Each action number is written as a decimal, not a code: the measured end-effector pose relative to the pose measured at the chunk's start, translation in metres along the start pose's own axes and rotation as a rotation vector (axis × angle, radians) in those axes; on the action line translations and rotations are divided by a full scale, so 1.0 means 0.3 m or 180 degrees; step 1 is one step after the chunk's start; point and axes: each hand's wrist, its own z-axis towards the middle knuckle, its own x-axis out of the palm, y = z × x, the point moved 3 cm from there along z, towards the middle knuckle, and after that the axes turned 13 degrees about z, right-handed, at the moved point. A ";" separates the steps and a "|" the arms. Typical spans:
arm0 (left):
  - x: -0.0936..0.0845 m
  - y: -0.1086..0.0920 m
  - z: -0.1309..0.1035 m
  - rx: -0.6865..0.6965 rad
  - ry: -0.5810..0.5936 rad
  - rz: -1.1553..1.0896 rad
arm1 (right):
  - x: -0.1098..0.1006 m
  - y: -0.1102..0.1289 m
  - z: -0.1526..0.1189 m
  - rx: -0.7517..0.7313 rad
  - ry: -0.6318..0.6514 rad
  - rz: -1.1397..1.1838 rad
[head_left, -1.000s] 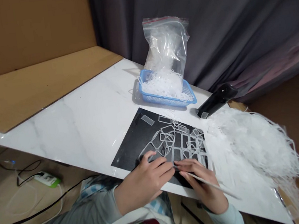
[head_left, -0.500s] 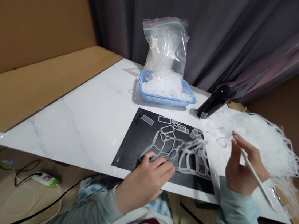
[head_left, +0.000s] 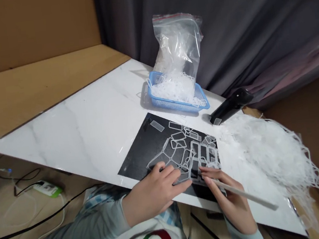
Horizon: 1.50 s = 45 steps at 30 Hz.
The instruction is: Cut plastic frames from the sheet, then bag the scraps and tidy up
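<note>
A black mat lies on the white marbled table, with thin whitish outline frames spread over its right part. My left hand rests on the mat's lower edge, fingers apart and slightly bent, over the frames' lower left end. My right hand is at the mat's lower right, its fingers closed round a slim white stick that points out to the right. The fingertips meet at the frames; whether they also pinch a frame is too small to tell.
A blue basket of white loops holds a clear zip bag behind the mat. A black object lies at the back right, beside a tangled white pile. A power strip lies on the floor.
My right hand has moved left from the white pile to the mat, with the stick now lying flatter. Some frames at the mat's right look shifted. My left hand has barely moved.
</note>
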 end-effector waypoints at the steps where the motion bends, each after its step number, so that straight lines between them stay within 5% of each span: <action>1: -0.001 -0.001 0.001 0.0005 0.0017 0.0043 | 0.008 -0.003 -0.004 0.0023 0.0080 0.0047; 10: 0.001 0.000 0.004 -0.0016 0.0057 0.0060 | 0.035 -0.001 -0.011 -0.0143 0.0360 0.0114; 18: -0.005 0.002 0.008 -0.0001 0.0142 0.0068 | 0.069 -0.017 -0.009 -0.1449 0.0448 -0.1118; 21: -0.006 0.003 0.006 0.0015 0.0128 -0.0023 | 0.013 -0.019 0.025 -0.1729 -0.0267 -0.1607; 26: -0.009 0.007 0.007 0.0038 0.0115 -0.0130 | -0.133 0.018 0.088 -0.1470 -0.2238 -0.1944; 30: -0.005 0.010 0.006 0.0083 0.0125 -0.0343 | -0.186 0.026 0.110 -0.1135 -0.2860 -0.1576; 40: 0.029 -0.010 0.004 -0.0500 -0.0038 -0.0548 | -0.027 -0.024 0.116 -0.0280 -0.0016 -0.0034; 45: 0.036 -0.015 0.029 -0.0758 -0.0055 -0.0768 | 0.029 -0.039 0.116 -0.0295 0.0488 0.0096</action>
